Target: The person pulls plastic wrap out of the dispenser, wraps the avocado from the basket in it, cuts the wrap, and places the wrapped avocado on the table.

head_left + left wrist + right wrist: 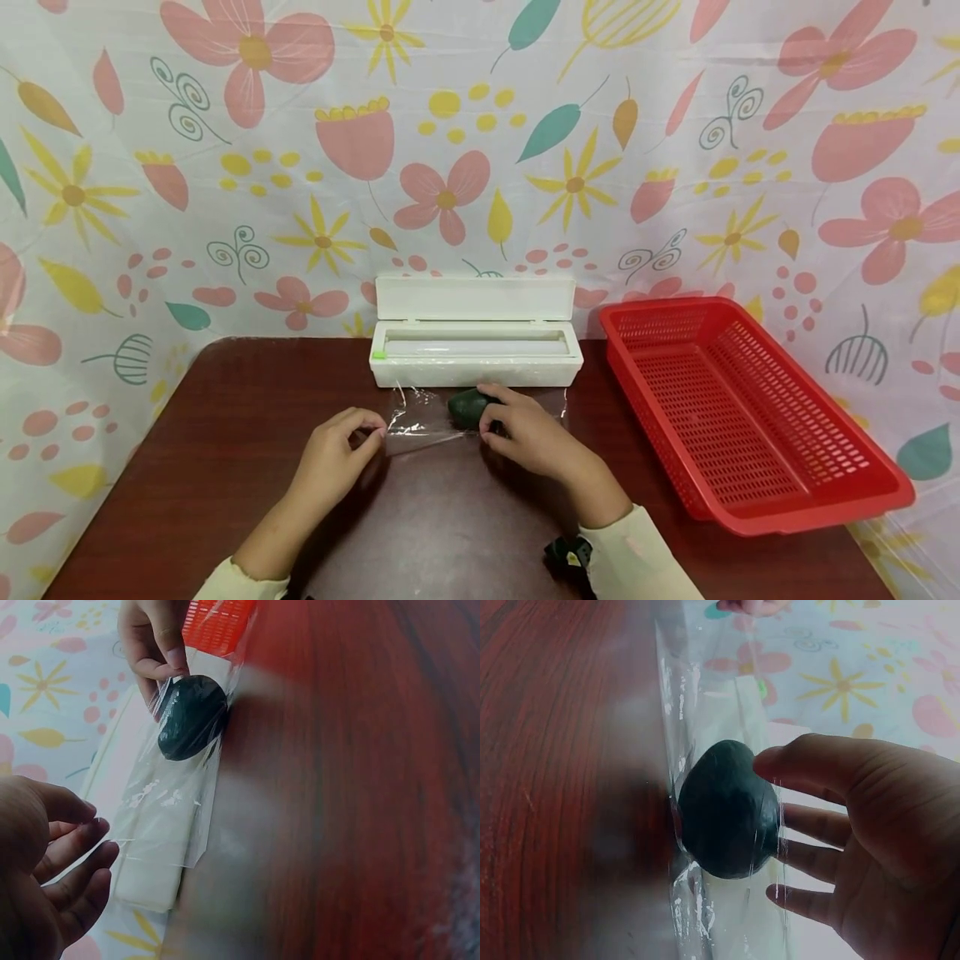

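Observation:
A dark green avocado (467,409) lies against a sheet of clear plastic wrap (420,417) in front of the white wrap dispenser (476,372). My right hand (528,433) holds the avocado's right end, thumb and fingers curled about it, as the right wrist view shows with the avocado (727,810) beside the thumb. At the wrap's left edge, my left hand (333,454) pinches the film between thumb and index finger; its other fingers are loosely bent in the left wrist view. Film glare partly covers the avocado (193,718) there.
The dispenser's lid (476,298) stands raised, with a roll (476,347) inside. To the right is a red perforated plastic basket (735,417). Everything stands on a dark red-brown table (225,400), with a flower-patterned cloth (450,125) behind it.

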`<state>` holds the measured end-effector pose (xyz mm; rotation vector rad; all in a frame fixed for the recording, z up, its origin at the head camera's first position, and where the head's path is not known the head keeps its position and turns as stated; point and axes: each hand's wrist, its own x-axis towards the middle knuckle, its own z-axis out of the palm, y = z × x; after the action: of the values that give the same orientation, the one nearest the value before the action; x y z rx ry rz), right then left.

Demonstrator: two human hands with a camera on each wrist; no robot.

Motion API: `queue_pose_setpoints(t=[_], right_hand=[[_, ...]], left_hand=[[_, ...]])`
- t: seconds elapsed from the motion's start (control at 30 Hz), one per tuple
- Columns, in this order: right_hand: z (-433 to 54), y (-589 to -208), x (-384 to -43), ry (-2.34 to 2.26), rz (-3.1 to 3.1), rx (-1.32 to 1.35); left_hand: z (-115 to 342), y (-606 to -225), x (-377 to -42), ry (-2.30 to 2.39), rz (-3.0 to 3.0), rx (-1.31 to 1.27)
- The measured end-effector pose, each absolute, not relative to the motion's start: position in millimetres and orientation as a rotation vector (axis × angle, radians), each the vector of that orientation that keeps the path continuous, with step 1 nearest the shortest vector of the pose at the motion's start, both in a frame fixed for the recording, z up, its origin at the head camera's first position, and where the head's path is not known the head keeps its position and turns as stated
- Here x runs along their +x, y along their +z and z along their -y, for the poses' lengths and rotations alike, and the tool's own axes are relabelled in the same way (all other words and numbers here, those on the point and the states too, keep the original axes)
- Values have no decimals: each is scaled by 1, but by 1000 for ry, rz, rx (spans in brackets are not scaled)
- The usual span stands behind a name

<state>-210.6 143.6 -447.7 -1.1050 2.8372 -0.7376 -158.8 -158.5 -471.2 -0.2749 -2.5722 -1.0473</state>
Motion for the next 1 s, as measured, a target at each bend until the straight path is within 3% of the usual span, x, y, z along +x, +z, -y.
queue_pose_setpoints(t=[1.0], right_hand=[[-140, -430, -229, -690, -2866, -1066]], left_hand=[[156, -470, -170, -1144, 2495, -170]])
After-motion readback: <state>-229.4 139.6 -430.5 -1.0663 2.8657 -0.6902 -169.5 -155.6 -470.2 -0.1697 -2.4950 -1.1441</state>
